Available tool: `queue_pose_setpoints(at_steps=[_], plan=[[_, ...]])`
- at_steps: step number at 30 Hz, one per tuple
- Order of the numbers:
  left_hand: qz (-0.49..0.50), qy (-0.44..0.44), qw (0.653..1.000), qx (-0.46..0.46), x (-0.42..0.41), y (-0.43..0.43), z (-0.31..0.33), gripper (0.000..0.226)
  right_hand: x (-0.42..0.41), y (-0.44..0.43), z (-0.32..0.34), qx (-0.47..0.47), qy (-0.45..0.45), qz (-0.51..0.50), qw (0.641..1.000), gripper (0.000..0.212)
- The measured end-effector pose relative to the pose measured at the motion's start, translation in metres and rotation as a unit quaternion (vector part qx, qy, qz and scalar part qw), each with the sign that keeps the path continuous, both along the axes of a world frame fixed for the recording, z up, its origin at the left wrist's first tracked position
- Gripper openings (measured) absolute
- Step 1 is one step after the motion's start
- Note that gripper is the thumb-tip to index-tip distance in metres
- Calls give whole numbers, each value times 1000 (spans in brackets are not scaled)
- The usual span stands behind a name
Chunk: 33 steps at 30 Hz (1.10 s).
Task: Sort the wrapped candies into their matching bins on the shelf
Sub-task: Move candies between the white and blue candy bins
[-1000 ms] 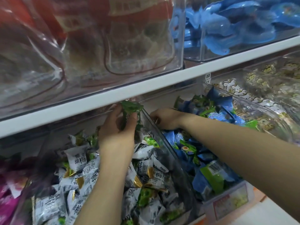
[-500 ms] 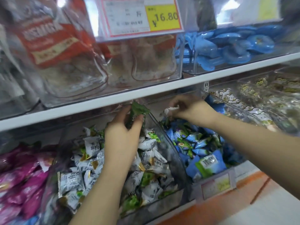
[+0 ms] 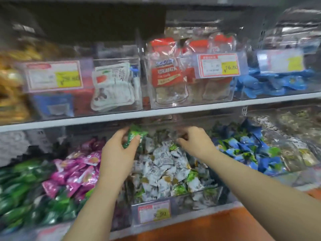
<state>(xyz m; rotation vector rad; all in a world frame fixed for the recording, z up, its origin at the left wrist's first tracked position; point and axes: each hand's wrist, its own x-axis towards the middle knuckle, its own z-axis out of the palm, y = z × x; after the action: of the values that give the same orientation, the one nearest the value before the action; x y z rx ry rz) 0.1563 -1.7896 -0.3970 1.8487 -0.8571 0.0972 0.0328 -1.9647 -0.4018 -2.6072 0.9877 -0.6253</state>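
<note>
My left hand (image 3: 118, 153) grips a small bunch of green wrapped candies (image 3: 134, 136) at the back left of the clear middle bin (image 3: 194, 200). White and green wrapped candies (image 3: 165, 169) fill that bin. My right hand (image 3: 196, 145) hovers over the bin's back right with its fingers curled down; whether they pinch a candy is hidden. To the right lies a bin of blue and green candies (image 3: 250, 150). Pink candies (image 3: 81, 171) and dark green candies (image 3: 26, 197) fill the bins to the left.
A white shelf board (image 3: 156, 112) runs just above both hands. On it stand clear boxes of red snack bags (image 3: 166, 75), white packets (image 3: 112, 87) and blue sweets (image 3: 271, 82), with price tags in front. An orange floor (image 3: 225, 226) shows below.
My right hand left the blue candy bin, where it pinched a white candy, and now sits over the white candy bin. The view pulled back and up. My left hand still holds the green candies.
</note>
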Motion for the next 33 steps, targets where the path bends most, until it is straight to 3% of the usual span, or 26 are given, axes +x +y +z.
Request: queue_pose_setpoints(at_steps=[4, 12, 18, 21, 23, 25, 27, 33], plan=[[22, 15, 999, -28, 18, 43, 2, 46, 6, 39, 7, -13, -40, 48, 998, 36], [121, -22, 991, -53, 56, 140, -15, 25, 56, 121, 5, 30, -8, 174, 984, 32], [198, -37, 978, -47, 107, 195, -23, 14, 84, 143, -12, 30, 31, 134, 990, 37], [197, -42, 979, 15, 132, 195, -24, 23, 84, 141, -14, 15, 23, 117, 993, 36], [144, -37, 981, 126, 147, 187, -29, 41, 84, 140, -14, 18, 30, 121, 992, 37], [109, -46, 938, 325, 156, 178, -36, 52, 84, 138, -15, 15, 39, 130, 991, 37], [100, -43, 901, 419, 159, 171, -40, 53, 82, 137, -16, 12, 41, 140, 989, 37], [125, -49, 937, 321, 143, 165, -30, 41, 71, 130, -14, 16, 27, 181, 983, 34]])
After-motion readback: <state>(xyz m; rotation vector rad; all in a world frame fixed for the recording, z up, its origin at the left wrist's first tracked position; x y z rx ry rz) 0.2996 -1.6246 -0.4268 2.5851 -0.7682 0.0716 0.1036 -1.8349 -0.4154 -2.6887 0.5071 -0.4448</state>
